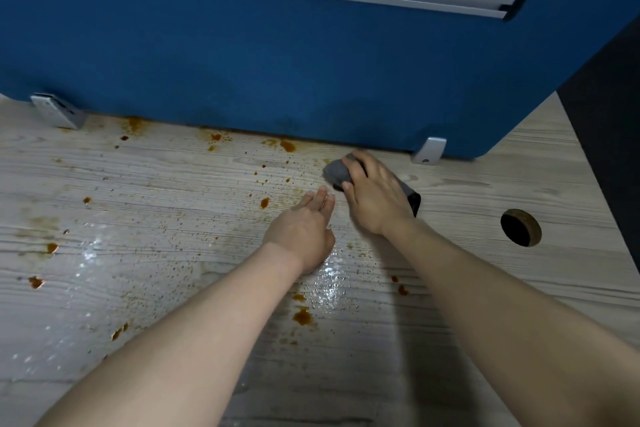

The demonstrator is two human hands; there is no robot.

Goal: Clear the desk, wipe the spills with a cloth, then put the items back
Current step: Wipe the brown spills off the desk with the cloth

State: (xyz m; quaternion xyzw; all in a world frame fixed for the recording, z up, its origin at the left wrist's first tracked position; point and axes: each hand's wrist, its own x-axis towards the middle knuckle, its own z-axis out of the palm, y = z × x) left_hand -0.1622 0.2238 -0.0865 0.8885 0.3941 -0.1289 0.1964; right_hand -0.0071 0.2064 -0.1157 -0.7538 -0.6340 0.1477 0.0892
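Nearest me, brown spills [303,316] remain across the cleared desk [485,288], so I judge wiping barely begun: left hand [304,229] rests flat and released, right hand [375,198] grasps the grey cloth [335,172] near the blue partition [311,62].

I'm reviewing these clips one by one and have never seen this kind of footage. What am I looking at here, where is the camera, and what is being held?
There is no machine: a person wears one camera on the head, looking down at their own bare arms. The right hand grips a bunched grey cloth and presses it on a pale wood-grain desk, near the foot of a blue partition. The left hand holds nothing, its fingers straight, low over the desk. Brown spills and splatter dot the surface, with wet shiny patches between them. A round cable hole sits on the right.
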